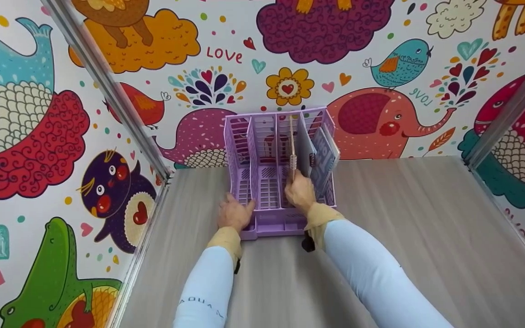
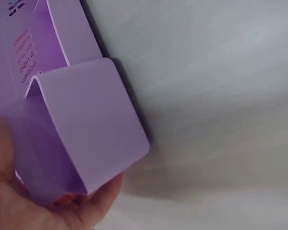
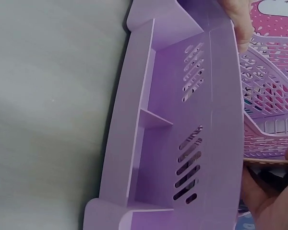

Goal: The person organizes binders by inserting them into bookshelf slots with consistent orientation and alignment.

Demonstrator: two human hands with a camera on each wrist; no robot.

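A purple plastic file rack (image 1: pixel 265 213) with slatted upright compartments stands against the back wall. My left hand (image 1: pixel 235 212) grips its front left corner; in the left wrist view, the thumb lies inside the front panel and the fingers curl outside, below the small front pocket (image 2: pixel 93 124). Between thumb and fingers, my right hand (image 1: pixel 301 191) holds a thin, flat, tan-edged item (image 1: pixel 291 141), probably a book or notebook, upright in a compartment right of the middle. Its covers are mostly hidden. Blue-and-white books or folders (image 1: pixel 325 159) lean in the rightmost compartment.
The rack stands on a grey wood-grain table (image 1: pixel 404 237). Behind it rises a wall panel (image 1: pixel 244 27) printed with cartoon animals. Metal frame posts (image 1: pixel 107 91) border the table on the left and right. A small black object (image 1: pixel 308 242) hangs under the right wrist.
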